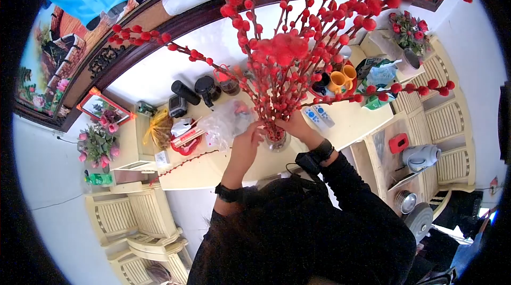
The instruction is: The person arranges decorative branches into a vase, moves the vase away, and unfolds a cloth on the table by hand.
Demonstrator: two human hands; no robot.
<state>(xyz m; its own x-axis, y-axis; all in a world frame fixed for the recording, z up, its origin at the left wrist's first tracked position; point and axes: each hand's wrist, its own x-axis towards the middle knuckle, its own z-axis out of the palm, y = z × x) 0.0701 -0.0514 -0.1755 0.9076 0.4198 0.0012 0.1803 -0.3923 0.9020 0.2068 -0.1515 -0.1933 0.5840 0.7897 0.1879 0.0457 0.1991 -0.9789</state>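
Working through the head view, I have both bare hands at the mouth of a clear glass vase (275, 144), which stands near the table's (340, 125) near edge, around the middle of its length, with a tall spray of red-budded branches (277, 90) fanning up and out of it. My left hand (248, 145) comes in from the left, fingers bent in a narrow curl beside the lowest stems; my right hand (299, 127) reaches in opposite, its fingers drawn narrow at the stem bases. Buds and knuckles hide the fingertips, so I cannot tell whether either hand is gripping. A crumpled plastic bag (228, 125) lies just beside my left hand, and a loose red branch (183, 167) slants toward the table's near left corner. Orange mugs (340, 80) sit toward the far edge, on the right. I judge the branches light and springy, their stems stiff enough to pinch low down, where they bunch together; the fuzzy buds look soft and likely to rub off or snag. The glass looks smooth, perhaps slippery, and breakable; with so wide a spread above it, I expect it to be top-heavy, best held around its body.
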